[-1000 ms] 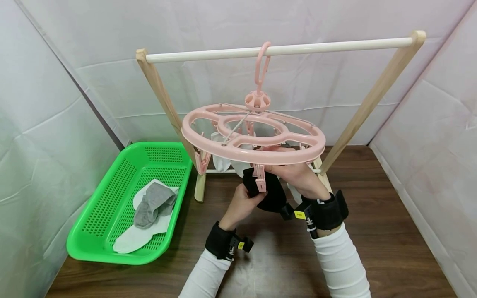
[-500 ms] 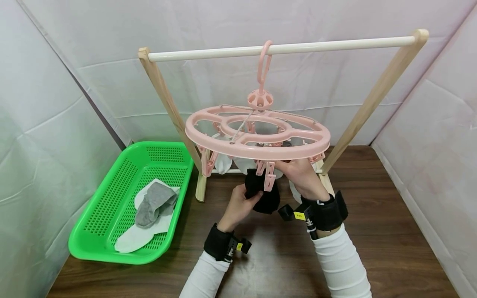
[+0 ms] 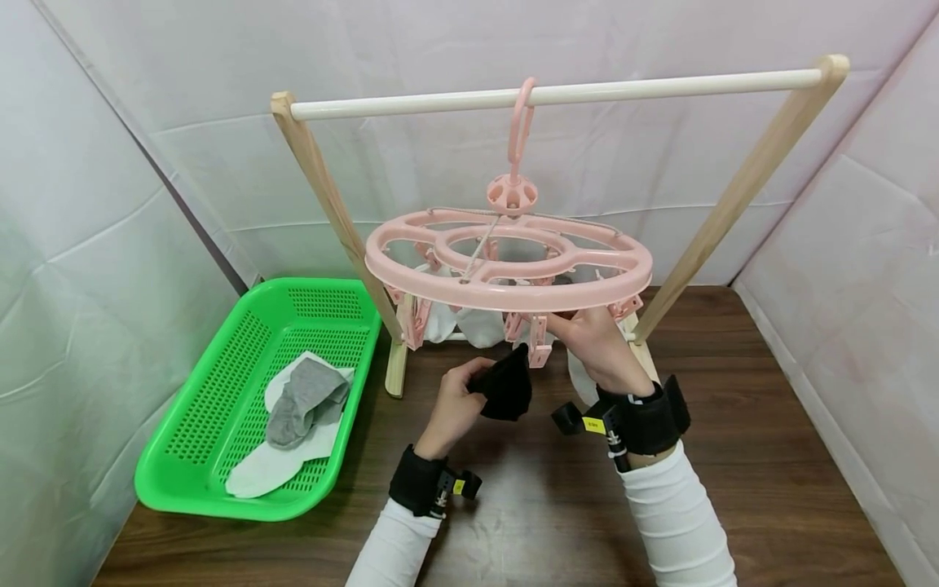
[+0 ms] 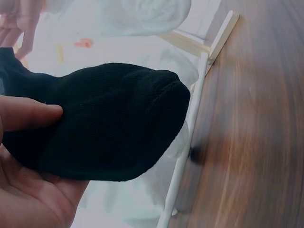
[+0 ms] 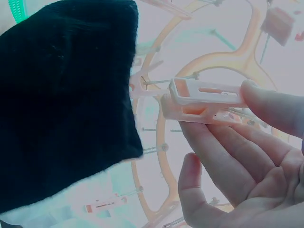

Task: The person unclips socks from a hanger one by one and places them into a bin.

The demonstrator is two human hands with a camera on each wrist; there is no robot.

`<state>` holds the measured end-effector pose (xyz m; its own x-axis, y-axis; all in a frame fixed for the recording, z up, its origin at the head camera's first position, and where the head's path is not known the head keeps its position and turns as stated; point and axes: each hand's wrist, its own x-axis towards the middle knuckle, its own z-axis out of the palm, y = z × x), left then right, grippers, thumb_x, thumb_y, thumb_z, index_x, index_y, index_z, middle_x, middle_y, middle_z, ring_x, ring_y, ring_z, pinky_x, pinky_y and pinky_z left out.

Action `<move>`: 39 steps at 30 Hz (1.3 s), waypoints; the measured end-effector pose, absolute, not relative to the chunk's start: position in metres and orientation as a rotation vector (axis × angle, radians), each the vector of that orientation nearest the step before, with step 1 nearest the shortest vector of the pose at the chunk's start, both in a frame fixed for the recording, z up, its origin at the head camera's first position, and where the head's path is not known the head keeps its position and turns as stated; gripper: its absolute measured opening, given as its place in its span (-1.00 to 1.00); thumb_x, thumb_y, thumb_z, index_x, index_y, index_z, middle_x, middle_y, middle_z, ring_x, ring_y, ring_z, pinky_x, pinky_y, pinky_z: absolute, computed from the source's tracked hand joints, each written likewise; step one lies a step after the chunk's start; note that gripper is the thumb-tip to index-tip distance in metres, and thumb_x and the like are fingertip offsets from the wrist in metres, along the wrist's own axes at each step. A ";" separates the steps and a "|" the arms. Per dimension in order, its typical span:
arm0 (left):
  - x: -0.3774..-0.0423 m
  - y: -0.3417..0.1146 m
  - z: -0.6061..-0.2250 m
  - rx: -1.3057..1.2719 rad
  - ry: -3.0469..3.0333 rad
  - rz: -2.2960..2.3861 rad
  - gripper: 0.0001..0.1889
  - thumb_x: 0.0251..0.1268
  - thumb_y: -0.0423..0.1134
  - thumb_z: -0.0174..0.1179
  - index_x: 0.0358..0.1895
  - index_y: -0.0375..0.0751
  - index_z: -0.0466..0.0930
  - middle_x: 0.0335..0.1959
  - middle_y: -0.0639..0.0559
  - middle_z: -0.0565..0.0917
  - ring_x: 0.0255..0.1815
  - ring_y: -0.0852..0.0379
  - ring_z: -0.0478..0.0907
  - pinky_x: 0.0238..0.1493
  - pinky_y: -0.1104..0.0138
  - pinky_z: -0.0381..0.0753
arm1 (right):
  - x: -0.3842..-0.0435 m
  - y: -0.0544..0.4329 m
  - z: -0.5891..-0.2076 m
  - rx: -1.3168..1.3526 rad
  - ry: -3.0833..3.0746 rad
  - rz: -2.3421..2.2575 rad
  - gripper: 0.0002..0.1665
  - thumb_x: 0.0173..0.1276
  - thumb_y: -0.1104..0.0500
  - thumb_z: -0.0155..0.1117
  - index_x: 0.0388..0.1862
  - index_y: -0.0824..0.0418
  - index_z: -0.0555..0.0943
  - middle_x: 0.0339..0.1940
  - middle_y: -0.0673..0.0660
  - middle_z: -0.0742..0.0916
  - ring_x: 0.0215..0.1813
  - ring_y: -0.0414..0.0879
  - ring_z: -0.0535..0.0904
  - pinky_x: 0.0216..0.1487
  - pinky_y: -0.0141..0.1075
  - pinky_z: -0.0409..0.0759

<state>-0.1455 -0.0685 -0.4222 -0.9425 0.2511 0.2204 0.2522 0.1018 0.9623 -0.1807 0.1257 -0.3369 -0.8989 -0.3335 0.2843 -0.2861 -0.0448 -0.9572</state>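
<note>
My left hand (image 3: 451,412) pinches a black sock (image 3: 508,386) between thumb and fingers, below the front rim of a round pink clip hanger (image 3: 425,284). In the left wrist view the toe of the sock points away from the thumb. My right hand (image 3: 600,349) reaches under the hanger's rim, its fingertips partly hidden there. The right wrist view shows it pinching a pink clothespin (image 5: 206,95) between thumb and fingers, with the sock's open edge a short gap from that clothespin. Further pink clips (image 3: 539,342) dangle from the rim.
The hanger hooks over the white bar (image 3: 660,88) of a wooden-legged stand (image 3: 741,196). White socks (image 3: 480,328) hang behind the front rim. On the left of the dark wooden table (image 3: 557,505), a green basket (image 3: 165,481) holds a grey sock (image 3: 301,408) and white ones.
My left hand has drawn the black sock slightly left, away from the front clips, and the sock has changed its tilt. The hanger has shifted slightly right; my right hand stays under its rim.
</note>
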 end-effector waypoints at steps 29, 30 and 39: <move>-0.125 -0.086 -0.426 -0.453 -2.412 -1.759 -0.64 0.07 -0.72 -0.01 -0.11 -0.44 0.63 -0.27 -0.23 0.68 -0.21 -0.11 0.61 -0.15 0.24 0.50 | -0.173 0.122 -0.393 -0.624 2.037 -1.992 -0.56 0.35 0.27 0.30 0.17 0.41 0.53 0.00 0.30 0.68 0.09 0.05 0.61 0.03 -0.18 0.56; -0.125 -0.087 -0.425 -0.446 -2.414 -1.753 -0.63 0.06 -0.73 -0.02 -0.11 -0.44 0.63 -0.25 -0.23 0.69 -0.18 -0.12 0.62 -0.13 0.22 0.51 | -0.171 0.123 -0.398 -0.622 2.052 -1.971 -0.58 0.35 0.26 0.30 0.15 0.40 0.54 0.00 0.29 0.69 0.07 0.05 0.62 0.02 -0.18 0.57; -0.136 -0.105 -0.445 -0.431 -2.396 -1.715 -0.58 0.01 -0.77 -0.07 -0.10 -0.44 0.62 -0.23 -0.26 0.68 -0.17 -0.17 0.62 -0.21 0.27 0.45 | -0.159 0.127 -0.424 -0.574 2.069 -1.859 -0.55 0.37 0.22 0.29 0.13 0.48 0.52 -0.04 0.28 0.70 0.01 0.02 0.65 0.01 -0.15 0.57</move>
<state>-0.1365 -0.1050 -0.4450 -0.9450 0.1379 0.2966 0.3252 0.2994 0.8970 -0.1593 0.1266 -0.4241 -0.8751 -0.4820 0.0429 -0.0940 0.0825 -0.9921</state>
